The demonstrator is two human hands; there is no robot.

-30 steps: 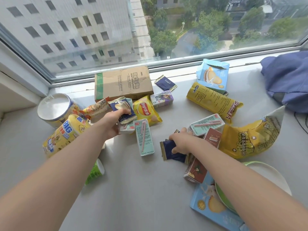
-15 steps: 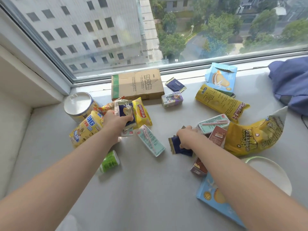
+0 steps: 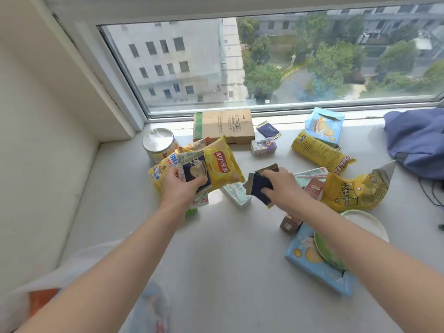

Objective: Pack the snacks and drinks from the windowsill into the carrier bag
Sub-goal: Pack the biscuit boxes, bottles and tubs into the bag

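Landmark = cardboard box (image 3: pixel 223 127) at the window rail.

Nearest the camera, well in front of the box and to its left: white carrier bag (image 3: pixel 79 263) at the bottom-left edge, something orange showing through it. Mouth of the bag is hidden by the left forearm, can't tell what's inside.

In front of the box and to its right: light blue biscuit box (image 3: pixel 310 263) flat on the sill with a green-and-white plate (image 3: pixel 365 227) overlapping its far corner.

Left hand (image 3: pixel 182 188), in front of the box and slightly left, clamps a bunch of packets lifted off the sill: dark blue snack pack (image 3: pixel 194 173) on top, yellow Lay's chip bag (image 3: pixel 222 164) behind it.

Right hand (image 3: pixel 281 188), in front of the box and slightly right, pinches a couple of dark navy sachets (image 3: pixel 260 187), also lifted.

Below and between the hands: pale green drink carton (image 3: pixel 236 194) lying flat. Right of the right hand: yellow popcorn bag (image 3: pixel 355 191), crumpled.

Just left of the box: round tin (image 3: pixel 158 145) upright, yellow BIG packet (image 3: pixel 161 170) against it.

Just right of the box: small purple carton (image 3: pixel 263 146), one navy sachet (image 3: pixel 268 129), long yellow pack (image 3: pixel 322 151), opened light blue pouch (image 3: pixel 324 124).

Far right of the box: blue fabric bag (image 3: pixel 418 143), slumped.
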